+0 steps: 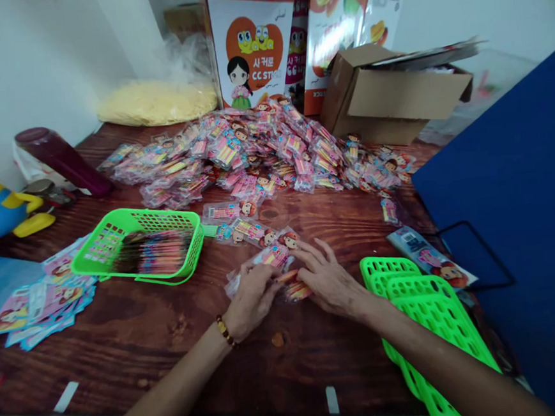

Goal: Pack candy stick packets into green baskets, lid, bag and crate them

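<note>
Several clear packets of orange-pink sticks with cartoon-girl cards lie around my hands. My left hand [253,299], a beaded bracelet at its wrist, is closed with fingertips pinched on the near packet of sticks [297,290]. From the other side, my right hand [330,282] touches this packet with its thumb side, its fingers stretched out and spread over the table. Under and beyond the left fingers lies another packet [274,254]. Farther up are a packet with yellow sticks [250,230] and a pink one [229,210].
A green basket [194,250] of sticks stands left, near loose cards [49,296]. A large heap of packets [234,150] spreads across the back, before printed cartons [255,49] and an open cardboard box [384,97]. Stacked green baskets [429,305] and a blue panel [512,202] are right.
</note>
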A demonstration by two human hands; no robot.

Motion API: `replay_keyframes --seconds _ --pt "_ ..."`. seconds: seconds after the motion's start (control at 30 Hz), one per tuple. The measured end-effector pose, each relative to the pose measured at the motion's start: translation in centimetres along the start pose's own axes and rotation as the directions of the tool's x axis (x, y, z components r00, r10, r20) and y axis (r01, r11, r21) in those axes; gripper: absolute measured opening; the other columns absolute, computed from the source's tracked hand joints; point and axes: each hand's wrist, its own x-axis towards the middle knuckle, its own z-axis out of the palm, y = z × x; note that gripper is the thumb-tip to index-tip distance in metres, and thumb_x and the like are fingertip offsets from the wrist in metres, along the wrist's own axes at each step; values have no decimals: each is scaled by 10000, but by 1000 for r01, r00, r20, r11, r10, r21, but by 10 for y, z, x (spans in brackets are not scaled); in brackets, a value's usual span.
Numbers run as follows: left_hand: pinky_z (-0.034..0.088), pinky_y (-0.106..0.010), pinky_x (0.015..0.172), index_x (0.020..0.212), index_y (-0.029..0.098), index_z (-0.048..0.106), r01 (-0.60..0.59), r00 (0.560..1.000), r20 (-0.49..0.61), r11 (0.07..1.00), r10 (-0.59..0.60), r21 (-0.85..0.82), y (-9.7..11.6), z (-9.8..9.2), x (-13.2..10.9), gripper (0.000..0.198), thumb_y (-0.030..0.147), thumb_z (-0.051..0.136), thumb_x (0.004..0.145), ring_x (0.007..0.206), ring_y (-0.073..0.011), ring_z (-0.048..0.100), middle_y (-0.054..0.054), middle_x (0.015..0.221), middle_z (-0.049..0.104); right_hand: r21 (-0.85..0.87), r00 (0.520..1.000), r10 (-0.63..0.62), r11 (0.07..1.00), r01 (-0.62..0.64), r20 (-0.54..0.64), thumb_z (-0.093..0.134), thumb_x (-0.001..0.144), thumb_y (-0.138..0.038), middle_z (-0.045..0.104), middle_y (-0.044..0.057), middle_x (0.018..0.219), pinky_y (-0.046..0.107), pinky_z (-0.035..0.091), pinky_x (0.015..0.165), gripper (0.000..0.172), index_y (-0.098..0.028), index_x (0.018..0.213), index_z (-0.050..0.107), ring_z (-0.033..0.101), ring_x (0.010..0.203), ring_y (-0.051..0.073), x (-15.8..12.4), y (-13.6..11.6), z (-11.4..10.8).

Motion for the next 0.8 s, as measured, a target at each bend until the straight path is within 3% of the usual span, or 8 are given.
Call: replay_keyframes --seconds 0.1,0.17,0.27,0.37,0.5,0.63,0.73,0.8 --pt "335 -371 918 1030 253 587 30 1000 -3 998 -30 -48 5 -5 -5 141 328 494 955 933 -178 567 2 973 674 48 992 -28 999 22 123 453 886 -151 616 111 1072 450 327 1009 193 -160 1038 572 532 1027 237 -7 -3 0" --pt "327 -416 903 1073 240 588 164 985 -75 979 -156 119 1 -7 -2 216 385 484 952 987 -226 546 -41 1021 658 65 986 -7 998 -3 165 435 901 -173 619 96 1017 409 375 933 200 -161 1056 562 543 936 225 -11 -4 1" --pt "347 -441 820 1122 201 576 283 959 -93 877 -268 388 -10 -5 7 374 496 538 895 1005 -303 502 -107 1053 618 115 992 -11 993 -3 126 438 881 -154 620 96 1034 411 361 934 257 -156 1116 540 541 928 224 -15 -4 7" --pt "365 -413 782 1112 190 549 288 953 -43 855 -299 431 -15 0 11 392 484 597 858 1003 -305 489 -109 1077 590 170 999 -25 985 18 41 473 829 -131 622 116 1089 427 345 951 449 -120 1277 452 546 932 222 -16 -4 13" --pt "357 -429 843 1109 212 526 217 976 -79 920 -202 325 -12 5 6 274 330 604 874 1045 -286 482 -92 1130 587 111 998 34 993 -39 49 504 813 -132 614 139 1162 478 310 1001 418 -151 1230 510 524 1068 255 -13 -10 7" --pt "356 -424 861 988 216 562 68 996 -63 987 -59 148 -8 8 -4 98 236 480 937 979 -248 523 -63 972 635 -6 999 42 999 -42 24 559 772 -143 367 174 1486 562 117 1121 182 -165 950 585 260 1380 328 -4 -15 -5" --pt "403 -347 817 933 220 575 -6 1000 -20 998 7 58 -5 8 -12 161 256 423 969 866 -185 563 -35 893 645 2 999 0 1000 0 53 522 811 -153 519 175 1335 565 92 1132 146 -159 949 568 421 1257 291 -2 -14 -5" --pt "414 -327 822 924 229 596 -36 999 16 999 36 -6 -4 3 -14 186 293 428 972 830 -165 574 -18 870 656 18 995 -15 1000 14 101 479 850 -159 625 133 1090 527 212 1094 156 -154 981 562 537 1043 250 -6 -13 -1"
